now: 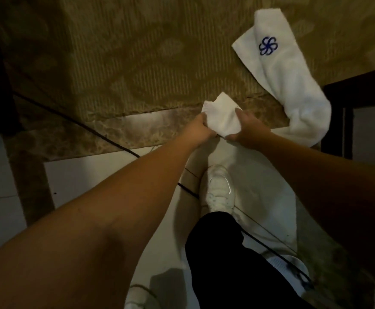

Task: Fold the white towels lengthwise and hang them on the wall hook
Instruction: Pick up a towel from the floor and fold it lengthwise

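Note:
A small white towel [221, 118] is held up between both hands over the edge of a bed with a tan patterned cover [115, 59]. My left hand [201, 128] grips its left side and my right hand [245, 130] grips its right side, fingers curled round the cloth. A second, longer white towel [280, 85] with a blue flower emblem lies on the bed to the right, its lower end drooping over the bed's edge. No wall hook is in view.
A dark wooden piece of furniture [360, 112] stands at the right edge. A black cable [106, 136] runs across the bed skirt and the pale floor tiles. My white shoe [217, 188] and dark trouser leg are below the hands.

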A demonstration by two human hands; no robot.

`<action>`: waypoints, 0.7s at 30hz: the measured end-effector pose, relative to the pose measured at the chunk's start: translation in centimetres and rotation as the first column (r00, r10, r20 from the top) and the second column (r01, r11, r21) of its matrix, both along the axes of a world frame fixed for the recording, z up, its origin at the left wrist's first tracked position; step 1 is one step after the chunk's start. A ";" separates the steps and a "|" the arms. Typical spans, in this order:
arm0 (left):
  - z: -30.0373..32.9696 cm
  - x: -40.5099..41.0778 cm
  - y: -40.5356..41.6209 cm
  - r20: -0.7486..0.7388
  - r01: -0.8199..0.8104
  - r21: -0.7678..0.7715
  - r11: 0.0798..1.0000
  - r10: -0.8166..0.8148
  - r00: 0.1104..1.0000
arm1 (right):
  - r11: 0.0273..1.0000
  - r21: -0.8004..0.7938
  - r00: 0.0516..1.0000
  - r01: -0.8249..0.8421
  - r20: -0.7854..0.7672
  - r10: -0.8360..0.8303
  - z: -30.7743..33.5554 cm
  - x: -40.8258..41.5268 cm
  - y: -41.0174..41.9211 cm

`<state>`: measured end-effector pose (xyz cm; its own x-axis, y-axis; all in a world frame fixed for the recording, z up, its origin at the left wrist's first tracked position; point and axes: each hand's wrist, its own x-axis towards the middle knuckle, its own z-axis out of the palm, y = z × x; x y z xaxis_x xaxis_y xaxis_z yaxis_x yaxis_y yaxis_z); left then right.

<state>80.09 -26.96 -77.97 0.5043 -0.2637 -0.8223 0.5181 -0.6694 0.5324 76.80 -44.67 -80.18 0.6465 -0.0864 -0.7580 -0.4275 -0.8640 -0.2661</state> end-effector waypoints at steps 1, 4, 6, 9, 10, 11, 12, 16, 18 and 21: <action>-0.6 0.0 -0.1 -0.025 -0.014 -0.002 1.000 0.014 1.000 | 1.000 0.010 1.000 0.021 0.001 -0.021 -0.4 -0.3 0.1; -1.5 -1.3 0.2 -0.098 -0.021 0.009 1.000 0.022 0.995 | 1.000 0.020 0.994 -0.004 -0.107 0.006 -1.1 -2.5 0.9; -1.7 -2.9 0.7 -0.150 -0.011 0.014 1.000 0.013 0.989 | 0.999 -0.022 0.988 -0.043 -0.149 0.040 -1.0 -4.1 1.6; -1.1 -4.8 1.7 -0.103 -0.036 -0.009 0.999 0.035 0.994 | 1.000 -0.028 0.997 -0.007 -0.074 0.005 0.6 -5.3 1.8; -0.4 -5.2 2.1 -0.088 -0.070 -0.027 0.997 0.067 0.994 | 1.000 -0.009 0.999 0.007 -0.040 -0.007 1.6 -5.5 1.7; 0.4 -5.6 2.6 -0.080 -0.109 -0.052 0.993 0.105 0.991 | 1.000 0.015 1.000 0.014 -0.008 -0.014 2.8 -5.6 1.7; 1.3 -5.9 3.2 -0.081 -0.147 -0.079 0.986 0.141 0.987 | 0.999 0.036 1.000 0.014 0.020 -0.014 4.2 -5.7 1.8; 7.8 -7.3 5.5 -0.095 -0.302 -0.165 0.939 0.289 0.953 | 0.991 0.123 0.991 0.062 0.110 -0.075 11.1 -6.5 3.4; 11.9 -8.1 6.6 -0.107 -0.357 -0.214 0.909 0.341 0.934 | 0.978 0.177 0.976 0.108 0.166 -0.138 15.3 -7.2 4.6; 18.9 -9.5 8.6 -0.141 -0.411 -0.293 0.863 0.386 0.911 | 0.967 0.235 0.950 0.093 0.270 -0.157 22.3 -8.1 6.6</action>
